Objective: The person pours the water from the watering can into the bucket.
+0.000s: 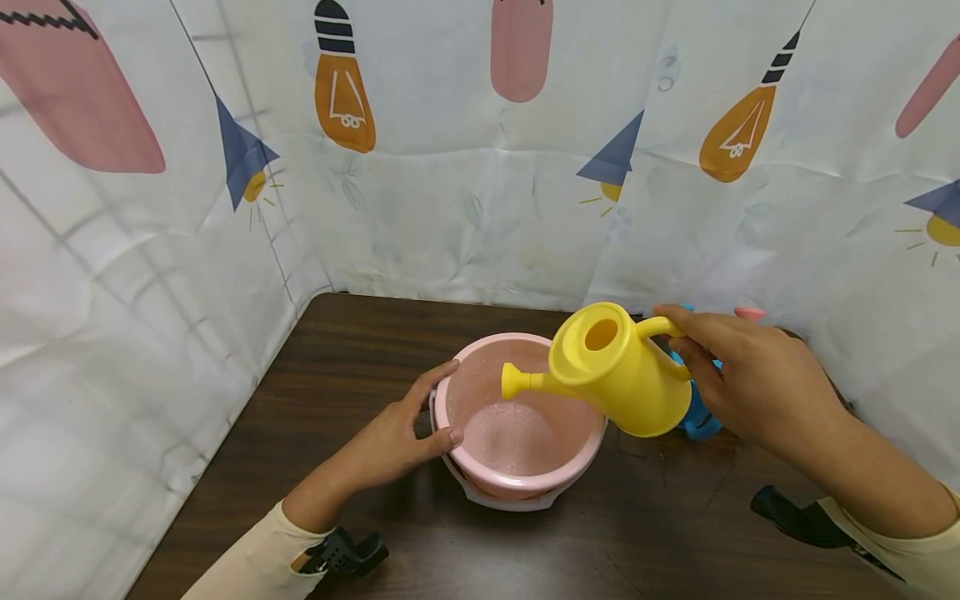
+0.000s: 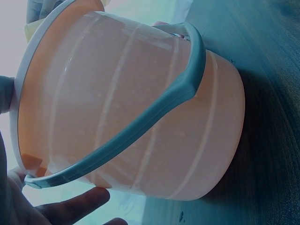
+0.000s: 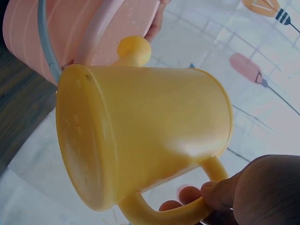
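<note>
As we look down over the dark brown wood-grain bench (image 1: 315, 400), we see a round, pale pink plastic bucket (image 1: 517, 482) standing upright on it, with a yellow plastic watering can (image 1: 645, 383) held beside and above its right-hand edge. The right hand (image 1: 757, 375) grips the can by its looped yellow handle, thumb and fingers wrapped round it, and we find the can tilted so that its short spout with a flared tip (image 1: 516, 381) points over the bucket's open mouth. The left hand (image 1: 397, 437) holds the bucket's rim at the left side, its thumb over the edge and other fingers against the outer wall. From the left wrist we see the bucket's curved grey carrying handle (image 2: 140, 126) hanging down along the ribbed outside. From the right wrist we make out water drops on the can's base and on the bucket's inner wall. Beyond the can, we notice a bright blue object (image 1: 701, 417), mostly hidden, too covered for us to name. Behind everything, we see a white cloth (image 1: 450, 217) printed with orange bulbs and blue lampshades.
</note>
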Demonstrator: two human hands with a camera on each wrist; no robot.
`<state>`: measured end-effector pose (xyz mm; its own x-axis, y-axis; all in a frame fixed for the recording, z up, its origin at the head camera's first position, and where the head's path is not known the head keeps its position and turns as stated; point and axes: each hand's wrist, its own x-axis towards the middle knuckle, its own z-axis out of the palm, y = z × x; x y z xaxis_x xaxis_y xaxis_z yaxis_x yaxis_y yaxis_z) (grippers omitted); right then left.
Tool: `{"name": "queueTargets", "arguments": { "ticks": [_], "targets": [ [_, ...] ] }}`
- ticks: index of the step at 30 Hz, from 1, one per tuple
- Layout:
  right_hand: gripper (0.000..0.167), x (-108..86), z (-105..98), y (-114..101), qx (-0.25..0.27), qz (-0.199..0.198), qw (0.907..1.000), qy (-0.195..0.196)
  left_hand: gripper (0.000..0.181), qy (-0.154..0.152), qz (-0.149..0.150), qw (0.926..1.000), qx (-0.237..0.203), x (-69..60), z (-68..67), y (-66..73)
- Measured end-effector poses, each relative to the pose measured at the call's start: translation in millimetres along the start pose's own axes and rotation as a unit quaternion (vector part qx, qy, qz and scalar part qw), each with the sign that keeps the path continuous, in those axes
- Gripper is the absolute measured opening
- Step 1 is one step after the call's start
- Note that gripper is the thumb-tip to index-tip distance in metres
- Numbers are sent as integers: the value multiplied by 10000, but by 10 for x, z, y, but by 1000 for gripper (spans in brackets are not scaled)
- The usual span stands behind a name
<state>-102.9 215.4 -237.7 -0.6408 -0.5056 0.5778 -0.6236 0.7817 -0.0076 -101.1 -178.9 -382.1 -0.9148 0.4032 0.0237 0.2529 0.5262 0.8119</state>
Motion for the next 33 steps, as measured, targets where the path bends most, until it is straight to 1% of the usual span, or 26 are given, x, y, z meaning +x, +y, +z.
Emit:
{"name": "queueTargets", "arguments": {
  "ticks": [4,11,17,24,33],
  "targets": [
    [48,4,0,-3,-6,25,10000,11,83,-3,-14,10000,11,3,1,1],
    [47,15,0,-13,-9,33,10000,30,83,41,79,10000,-41,3,-4,3],
    [47,12,-6,-22,-25,86,10000,-10,83,55,76,9999,-72,9,-2,1],
    [46,8,-6,-23,-9,124,9999,-36,83,20,-36,10000,-47,-2,1,13],
    [47,10,-14,-19,15,58,10000,5,83,9,-25,10000,6,3,1,8]
  ]
}}
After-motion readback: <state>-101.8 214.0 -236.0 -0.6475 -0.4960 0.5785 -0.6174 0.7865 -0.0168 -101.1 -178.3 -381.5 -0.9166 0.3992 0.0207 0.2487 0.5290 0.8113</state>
